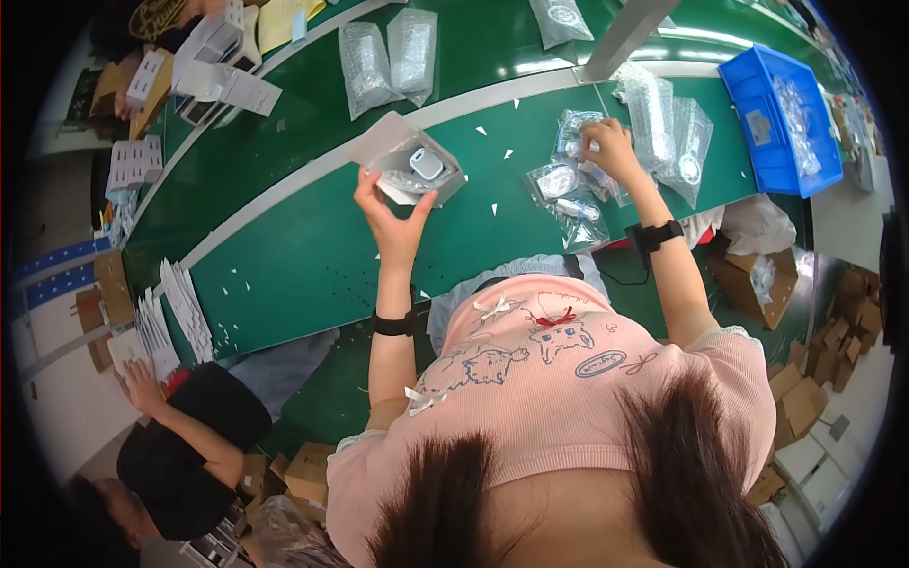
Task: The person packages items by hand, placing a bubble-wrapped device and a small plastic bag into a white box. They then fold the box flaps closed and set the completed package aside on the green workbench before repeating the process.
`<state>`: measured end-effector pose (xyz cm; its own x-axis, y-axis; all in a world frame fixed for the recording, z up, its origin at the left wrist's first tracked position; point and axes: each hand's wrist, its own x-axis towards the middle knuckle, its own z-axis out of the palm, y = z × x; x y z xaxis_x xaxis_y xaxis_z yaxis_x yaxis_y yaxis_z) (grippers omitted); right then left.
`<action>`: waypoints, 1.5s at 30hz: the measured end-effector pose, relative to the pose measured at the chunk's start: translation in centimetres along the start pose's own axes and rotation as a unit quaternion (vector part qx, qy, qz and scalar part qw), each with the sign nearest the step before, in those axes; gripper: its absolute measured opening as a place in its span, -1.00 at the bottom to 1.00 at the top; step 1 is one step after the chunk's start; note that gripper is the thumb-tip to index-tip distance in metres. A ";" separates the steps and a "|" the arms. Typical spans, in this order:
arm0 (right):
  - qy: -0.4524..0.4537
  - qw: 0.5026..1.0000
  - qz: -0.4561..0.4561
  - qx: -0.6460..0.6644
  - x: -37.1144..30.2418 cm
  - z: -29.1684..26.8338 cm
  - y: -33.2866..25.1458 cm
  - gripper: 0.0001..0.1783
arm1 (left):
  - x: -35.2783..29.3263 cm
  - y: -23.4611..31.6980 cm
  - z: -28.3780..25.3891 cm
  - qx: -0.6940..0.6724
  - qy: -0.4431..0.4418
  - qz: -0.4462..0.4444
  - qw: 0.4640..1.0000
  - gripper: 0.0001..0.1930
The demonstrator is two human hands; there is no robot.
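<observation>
Head view: left hand (393,222) holds open white box (409,163) w/ small white device (427,165) at 12 o'clock; right hand (608,144) pinches clear bags (575,189), 1 o'clock. Box prob light, crushable — grip by base

Green table (284,275) with a white stripe across the middle, grey-white box (402,156) at centre, clear bags (568,189) right of it, blue bin (757,142) upper right, pink cartoon-print shirt (559,379) below, black wristbands (393,325), brown cartons (805,398) lower right.
</observation>
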<state>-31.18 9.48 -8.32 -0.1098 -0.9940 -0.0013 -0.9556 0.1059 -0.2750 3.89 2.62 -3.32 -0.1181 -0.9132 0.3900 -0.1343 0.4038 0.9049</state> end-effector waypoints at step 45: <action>-0.034 0.933 -0.337 0.119 3.9 -8.7 -18.5 -0.62 | 3.8 3.7 -1.9 0.115 -0.148 -0.176 0.966 -0.83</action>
<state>-16.27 3.88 5.13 0.5201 -0.8327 0.1903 -0.7127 -0.5458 -0.4406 4.76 0.52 1.86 -0.2964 -0.9545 -0.0318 -0.4286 0.1032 0.8976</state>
